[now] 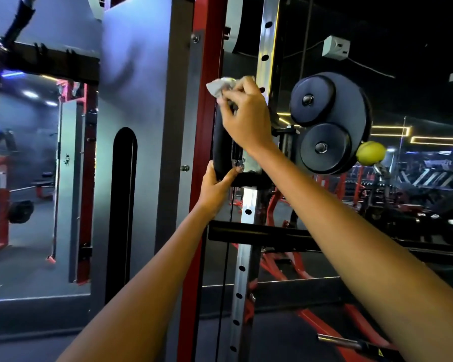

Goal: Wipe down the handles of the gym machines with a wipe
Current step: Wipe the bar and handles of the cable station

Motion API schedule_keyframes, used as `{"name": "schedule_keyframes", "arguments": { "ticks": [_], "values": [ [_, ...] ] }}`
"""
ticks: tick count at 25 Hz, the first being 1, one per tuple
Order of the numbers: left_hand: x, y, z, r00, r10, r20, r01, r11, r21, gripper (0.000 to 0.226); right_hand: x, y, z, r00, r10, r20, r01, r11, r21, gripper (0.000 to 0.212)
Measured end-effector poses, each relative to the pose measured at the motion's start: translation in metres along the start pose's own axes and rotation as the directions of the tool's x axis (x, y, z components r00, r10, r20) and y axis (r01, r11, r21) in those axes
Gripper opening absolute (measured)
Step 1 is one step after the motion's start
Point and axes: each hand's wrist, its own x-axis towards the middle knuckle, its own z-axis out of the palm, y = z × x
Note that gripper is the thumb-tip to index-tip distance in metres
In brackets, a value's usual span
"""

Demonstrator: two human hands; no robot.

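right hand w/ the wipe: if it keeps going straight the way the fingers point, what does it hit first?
The right hand points up and left, holding the wipe at the top of the black handle. Likely first contact is the red upright just behind; depth is unclear.

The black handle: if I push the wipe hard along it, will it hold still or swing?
Likely swings: the handle seems to hang loose, and the left hand grips its lower end, apparently steadying it. The wipe, bunched in the right hand, looks floppy, so it should mould round it.
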Motion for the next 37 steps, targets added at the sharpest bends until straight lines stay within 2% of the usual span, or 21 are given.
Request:
{"name": "schedule_keyframes", "arguments": {
  "ticks": [2, 4, 6, 7, 10, 12, 15, 19, 21, 23, 25, 27, 30, 33, 35, 37],
  "values": [
    [0.001, -0.001, -0.001, 1.0, 0.008, -0.004, -0.008, 1.0, 0.014, 0.018, -0.026, 0.002, -0.003, 0.999, -0.026, 0.031, 0.024, 0.999, 0.039, 0.017],
    [0.0, -0.002, -0.001, 1.0, 0.006, -0.009, -0.006, 1.0, -0.002, 0.016, -0.049, 0.002, -0.01, 0.988, -0.072, 0.134, 0.061, 0.994, 0.088, 0.012],
    [0.0, -0.004, 0.001, 0.999, -0.005, -0.032, 0.005, 1.0, -0.018, 0.016, -0.048, 0.004, -0.02, 0.968, -0.071, 0.239, 0.032, 0.987, 0.16, 0.007],
    [-0.001, -0.005, 0.002, 0.999, -0.009, -0.049, 0.009, 1.0, -0.007, 0.016, -0.039, 0.005, -0.023, 0.968, -0.038, 0.248, -0.009, 0.983, 0.183, 0.007],
    [-0.001, -0.006, 0.005, 0.996, -0.019, -0.09, 0.021, 1.0, 0.019, 0.021, 0.007, 0.012, -0.022, 0.985, 0.108, 0.137, -0.138, 0.965, 0.225, 0.008],
    [-0.001, -0.004, 0.006, 0.995, -0.031, -0.097, 0.032, 0.999, 0.013, 0.018, 0.021, 0.012, -0.015, 0.977, 0.132, 0.167, -0.168, 0.959, 0.227, 0.005],
    [-0.003, -0.002, 0.006, 0.997, -0.026, -0.079, 0.026, 1.0, 0.01, 0.019, 0.0, 0.008, -0.013, 0.95, 0.094, 0.296, -0.161, 0.965, 0.209, 0.004],
    [-0.007, 0.002, 0.005, 0.999, -0.018, -0.029, 0.017, 1.0, -0.017, 0.036, -0.033, 0.002, -0.025, 0.896, -0.001, 0.445, -0.103, 0.972, 0.21, 0.004],
    [-0.007, 0.002, 0.003, 0.999, -0.042, -0.02, 0.042, 0.999, 0.005, 0.04, -0.014, 0.003, -0.023, 0.923, 0.041, 0.383, -0.121, 0.975, 0.186, 0.005],
    [-0.008, 0.003, 0.001, 0.998, -0.063, -0.005, 0.063, 0.998, 0.01, 0.042, 0.01, 0.006, -0.016, 0.972, 0.134, 0.19, -0.168, 0.97, 0.174, 0.006],
    [-0.008, 0.006, -0.001, 0.996, -0.083, 0.021, 0.083, 0.997, -0.003, 0.044, 0.016, 0.007, -0.009, 0.985, 0.142, 0.099, -0.157, 0.974, 0.163, 0.007],
    [-0.009, 0.01, -0.004, 0.992, -0.115, 0.056, 0.118, 0.991, -0.055, 0.041, 0.001, 0.01, -0.006, 0.987, 0.079, 0.142, -0.1, 0.984, 0.149, 0.006],
    [-0.011, 0.012, -0.012, 0.977, -0.184, 0.111, 0.208, 0.941, -0.268, 0.028, -0.03, 0.012, -0.014, 0.968, 0.018, 0.249, -0.077, 0.97, 0.229, 0.005],
    [-0.007, 0.014, -0.025, 0.949, -0.267, 0.167, 0.314, 0.848, -0.428, 0.037, -0.046, 0.011, -0.018, 0.95, -0.01, 0.314, -0.084, 0.955, 0.285, 0.006],
    [-0.002, 0.017, -0.029, 0.936, -0.292, 0.194, 0.345, 0.865, -0.364, 0.052, -0.052, 0.012, -0.021, 0.931, -0.051, 0.36, -0.069, 0.947, 0.313, 0.006],
    [0.005, 0.022, -0.03, 0.959, -0.253, 0.13, 0.278, 0.931, -0.237, 0.055, -0.058, 0.016, -0.026, 0.904, -0.081, 0.42, -0.079, 0.934, 0.35, 0.006]
  ]
}}
